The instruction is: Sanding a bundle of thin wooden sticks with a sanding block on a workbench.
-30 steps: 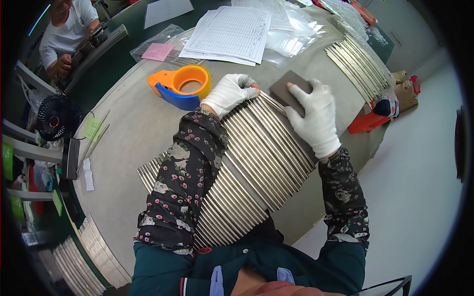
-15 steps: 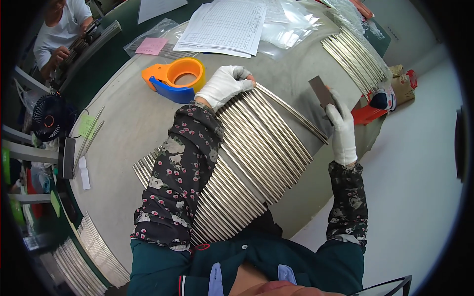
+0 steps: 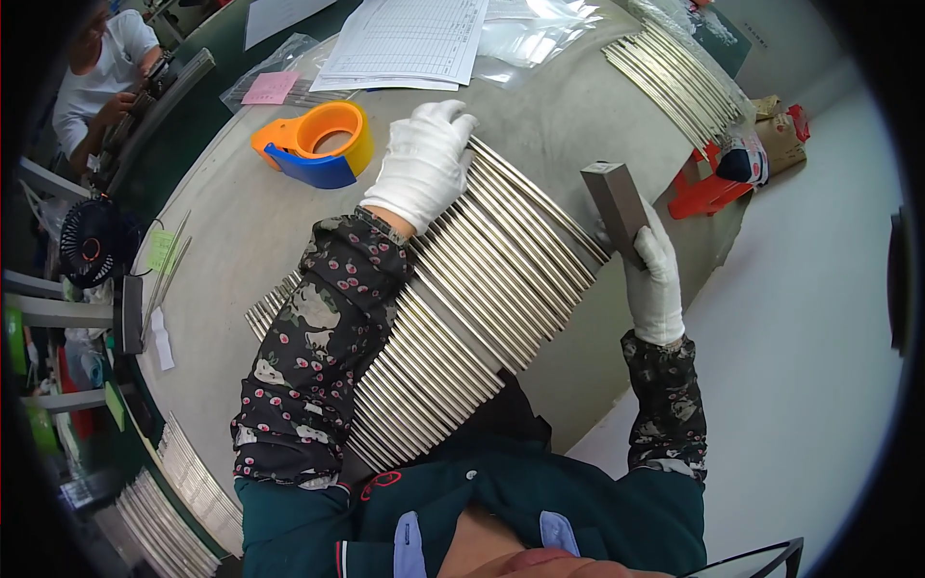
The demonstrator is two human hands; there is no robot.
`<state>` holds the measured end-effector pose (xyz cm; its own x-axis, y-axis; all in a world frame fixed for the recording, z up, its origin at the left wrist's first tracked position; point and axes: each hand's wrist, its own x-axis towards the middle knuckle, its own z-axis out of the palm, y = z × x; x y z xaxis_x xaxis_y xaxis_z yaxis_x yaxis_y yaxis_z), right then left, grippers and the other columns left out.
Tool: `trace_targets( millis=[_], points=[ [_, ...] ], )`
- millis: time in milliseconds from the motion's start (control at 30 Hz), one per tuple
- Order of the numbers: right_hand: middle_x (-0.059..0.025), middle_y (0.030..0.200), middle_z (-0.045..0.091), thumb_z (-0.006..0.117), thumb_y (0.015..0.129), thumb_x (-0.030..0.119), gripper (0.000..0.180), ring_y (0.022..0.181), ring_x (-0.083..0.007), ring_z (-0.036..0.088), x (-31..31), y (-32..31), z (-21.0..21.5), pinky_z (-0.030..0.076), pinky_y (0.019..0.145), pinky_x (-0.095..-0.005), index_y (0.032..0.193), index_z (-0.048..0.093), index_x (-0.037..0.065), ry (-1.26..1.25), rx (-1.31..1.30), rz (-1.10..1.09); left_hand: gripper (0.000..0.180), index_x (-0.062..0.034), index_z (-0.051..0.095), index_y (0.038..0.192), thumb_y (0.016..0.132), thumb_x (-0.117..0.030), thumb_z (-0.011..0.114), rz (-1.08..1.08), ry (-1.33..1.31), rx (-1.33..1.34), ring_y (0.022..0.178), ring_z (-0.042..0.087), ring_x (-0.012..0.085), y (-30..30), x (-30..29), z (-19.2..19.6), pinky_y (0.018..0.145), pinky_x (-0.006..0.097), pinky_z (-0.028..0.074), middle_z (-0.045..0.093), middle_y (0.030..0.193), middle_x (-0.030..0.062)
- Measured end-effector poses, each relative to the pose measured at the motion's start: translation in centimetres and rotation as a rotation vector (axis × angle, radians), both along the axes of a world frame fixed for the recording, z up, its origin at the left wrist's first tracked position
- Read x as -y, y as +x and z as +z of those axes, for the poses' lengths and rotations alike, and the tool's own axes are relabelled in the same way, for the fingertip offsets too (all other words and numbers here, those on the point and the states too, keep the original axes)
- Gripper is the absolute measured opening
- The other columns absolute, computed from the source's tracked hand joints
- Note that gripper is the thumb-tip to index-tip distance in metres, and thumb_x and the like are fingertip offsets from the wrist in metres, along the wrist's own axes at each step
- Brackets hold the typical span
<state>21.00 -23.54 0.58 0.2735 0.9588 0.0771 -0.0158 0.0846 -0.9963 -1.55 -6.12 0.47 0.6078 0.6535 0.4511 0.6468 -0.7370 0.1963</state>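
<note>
Rods of thin silver metal, laid side by side in a long slanting row, cover the middle of the pale grey worktable, running from beside the orange and blue tape dispenser down toward the person's chest. The left hand, in a white cotton glove, lies flat and unclenched on the far end of that row, fingers spread over the rod tops and pressing on them without closing around any; its floral-patterned sleeve crosses the rods below it. The right hand, also in a white glove, is clenched around the lower part of a dark grey rectangular block, holding it upright and slightly tilted just off the near-right ends of the rods, at the table's edge; whether the block touches the rod ends cannot be told. Beyond the dispenser lie a pink sticky note, printed white paper sheets and clear plastic bags. A second bundle of silver rods lies at the far right of the table, with a red plastic piece just below it. At the upper left another person in a white shirt sits at a separate bench, near a small black fan.
</note>
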Motion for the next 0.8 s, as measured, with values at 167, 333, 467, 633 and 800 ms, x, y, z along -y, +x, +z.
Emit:
trace_targets(
  millis=[167, 333, 467, 633, 800],
  points=[
    [-0.0125, 0.127, 0.054, 0.047, 0.091, 0.025, 0.056, 0.113, -0.0209, 0.055, 0.5, -0.6, -0.1, 0.043, 0.099, -0.0333, 0.138, 0.041, -0.006, 0.008, -0.141, 0.042, 0.054, -0.0091, 0.041, 0.141, 0.094, -0.035, 0.051, -0.166, -0.205, -0.397, 0.14, 0.028, 0.0328, -0.3, 1.3, -0.9, 0.113, 0.052, 0.022, 0.033, 0.149, 0.0155],
    [-0.0125, 0.123, 0.056, 0.05, 0.092, 0.029, 0.057, 0.106, -0.0205, 0.058, 0.7, -0.2, -0.3, 0.045, 0.097, -0.0337, 0.138, 0.041, -0.006, 0.01, -0.084, -0.042, 0.061, -0.0124, 0.033, 0.147, 0.097, -0.047, 0.04, -0.169, -0.198, -0.441, 0.143, 0.023, 0.0327, 0.8, 0.6, -1.2, 0.113, 0.058, 0.017, 0.028, 0.153, 0.0142],
    [-0.0118, 0.117, 0.059, 0.052, 0.093, 0.033, 0.059, 0.101, -0.0193, 0.059, 0.8, 0.5, -0.9, 0.046, 0.093, -0.0327, 0.137, 0.043, -0.004, 0.025, -0.206, -0.042, 0.062, -0.013, 0.033, 0.147, 0.097, -0.049, 0.039, -0.174, -0.175, -0.464, 0.143, 0.022, 0.0326, 2.0, 0.2, -1.2, 0.113, 0.058, 0.017, 0.028, 0.153, 0.0137],
    [-0.0121, 0.112, 0.061, 0.052, 0.093, 0.035, 0.057, 0.097, -0.0194, 0.06, 0.5, 0.4, -1.3, 0.047, 0.091, -0.0328, 0.135, 0.045, -0.003, 0.005, -0.251, -0.086, 0.065, -0.012, 0.033, 0.147, 0.096, -0.052, 0.039, -0.175, -0.184, -0.475, 0.143, 0.022, 0.0337, 2.4, -0.3, -1.2, 0.113, 0.058, 0.017, 0.028, 0.153, 0.0147],
    [-0.0138, 0.107, 0.062, 0.052, 0.094, 0.039, 0.055, 0.092, -0.02, 0.062, 0.4, 1.1, -1.8, 0.047, 0.089, -0.0329, 0.129, 0.049, -0.003, -0.044, -0.359, -0.092, 0.068, -0.0059, 0.034, 0.144, 0.095, -0.053, 0.041, -0.21, -0.122, -0.363, 0.141, 0.022, 0.0384, 1.1, 1.9, 0.2, 0.113, 0.058, 0.017, 0.026, 0.151, 0.0214]
  ],
)
